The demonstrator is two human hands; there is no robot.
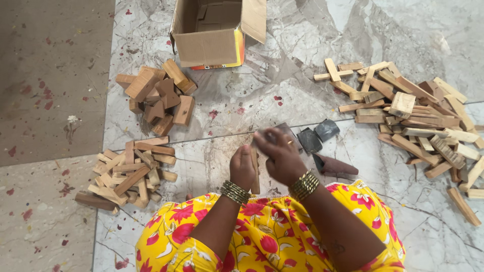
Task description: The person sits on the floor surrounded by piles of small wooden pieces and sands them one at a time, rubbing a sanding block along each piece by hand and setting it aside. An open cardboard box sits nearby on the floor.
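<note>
My left hand (242, 168) grips a narrow wooden stick (255, 174), holding it upright against the floor in front of my knees. My right hand (280, 153) is just right of it and over the stick's top end, blurred with motion, with a piece of dark grey sandpaper (288, 132) under its fingers. Both wrists wear gold bangles. A yellow flowered dress covers my lap at the bottom of the head view.
Dark sandpaper scraps (318, 135) and a brown rolled piece (335, 165) lie right of my hands. A big pile of wooden sticks (413, 118) lies at the right. Chunky blocks (159, 98) and a smaller stick pile (128, 174) sit left. An open cardboard box (214, 32) stands behind.
</note>
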